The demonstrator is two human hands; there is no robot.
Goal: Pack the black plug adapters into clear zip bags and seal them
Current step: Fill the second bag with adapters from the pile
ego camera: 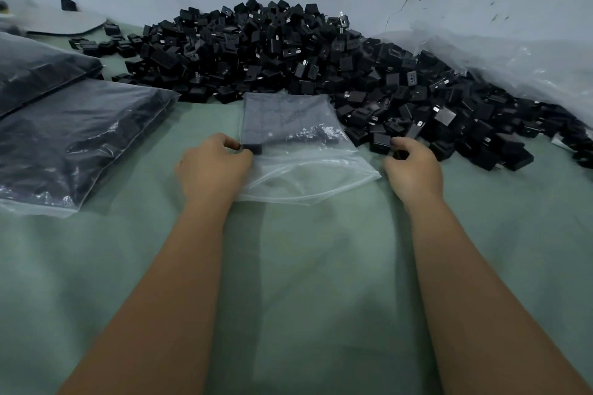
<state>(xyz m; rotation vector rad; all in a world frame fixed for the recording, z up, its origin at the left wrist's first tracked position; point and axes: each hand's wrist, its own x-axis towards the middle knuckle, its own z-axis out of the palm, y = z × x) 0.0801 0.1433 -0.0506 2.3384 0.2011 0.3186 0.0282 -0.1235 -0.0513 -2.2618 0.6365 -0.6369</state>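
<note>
On the green cloth-covered surface (321, 266), before a large heap of black plug adapters (288, 58), a clear zip bag (298, 151) is shown lying flat, its far half already lined with adapters and its near, mouth end unsealed and slack. The left hand (213, 167) is seen at the bag's left edge, fingers curled, an adapter (252, 148) pinched between thumb and fingertips at the side of the bag. The right hand (414, 167) is placed at the near fringe of the heap, fingers curled over loose adapters; whether one is actually gripped cannot be told. The filling step is judged to be in hand, with the bag partly loaded. The next move is likely to require that the pinched adapter be slid in alongside the rows already laid, and further pieces drawn from the heap. Two filled bags (73, 138) are seen at the left.
</note>
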